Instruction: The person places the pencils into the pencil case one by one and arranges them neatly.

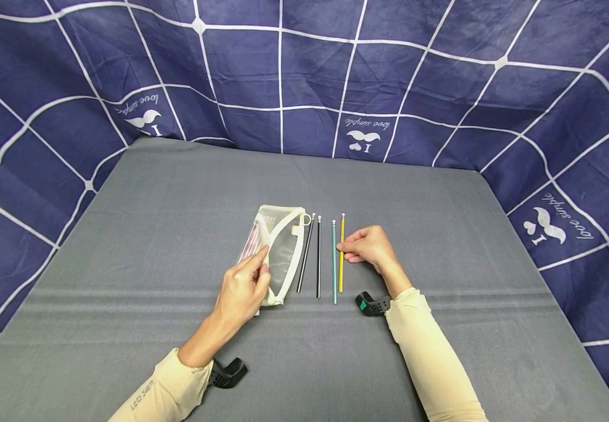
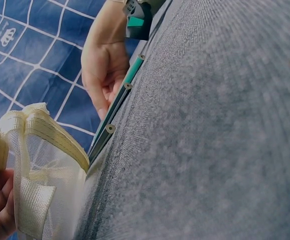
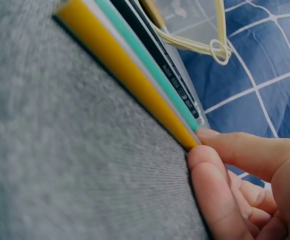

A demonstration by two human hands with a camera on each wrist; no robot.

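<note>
A translucent mesh zip pouch (image 1: 285,258) with cream edging lies at mid-table, its mouth spread apart. My left hand (image 1: 241,290) grips the pouch's near-left edge, the index finger stretched along it. In the right wrist view, the thumb and a finger of my right hand (image 3: 234,185) pinch the yellow pencil (image 3: 120,65), which lies on the table. Beside it is a teal pencil (image 1: 334,269), close to my fingertips. Two dark pencils (image 1: 319,264) lie between the teal one and the pouch; the leftmost is slanted against the pouch's edge.
Pinkish striped items (image 1: 250,243) show at the pouch's left side. A zip ring (image 1: 306,220) hangs at its far right corner. The grey cloth-covered table (image 1: 415,205) is bounded by a navy checked curtain (image 1: 315,70). Each wrist carries a black camera mount (image 1: 373,303).
</note>
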